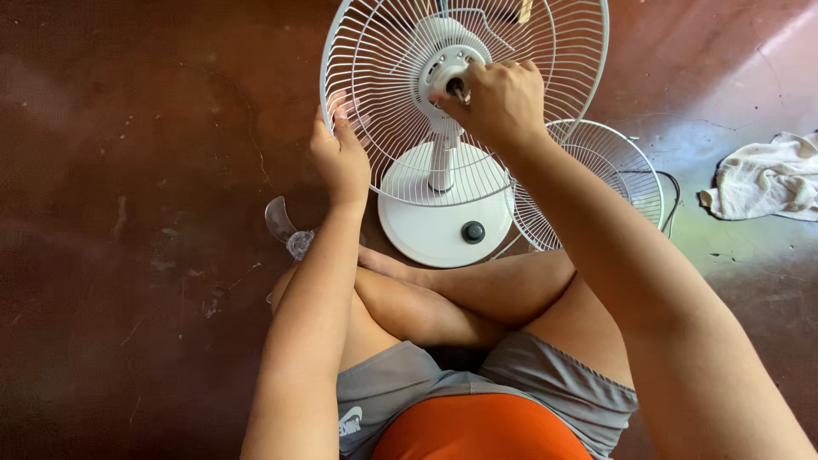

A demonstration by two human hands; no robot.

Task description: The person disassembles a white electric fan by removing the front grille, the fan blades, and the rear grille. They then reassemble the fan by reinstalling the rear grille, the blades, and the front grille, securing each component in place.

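Dark red-brown concrete floor [128, 213], person sitting cross-legged. Clear plastic fan blade [285, 226] by left knee. Left hand [339, 153] gripping white wire rear guard [375, 128] rim. Right hand [498, 98] pinched around motor shaft [457, 86] at hub. Loose front wire grille [609, 175] and crumpled white rag [767, 177] farther right.

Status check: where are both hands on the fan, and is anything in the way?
Left hand gripping rear grille rim. Right hand pinching motor shaft. Detached front grille leaning behind base; nothing blocking.

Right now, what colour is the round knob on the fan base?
Black round knob, head view.
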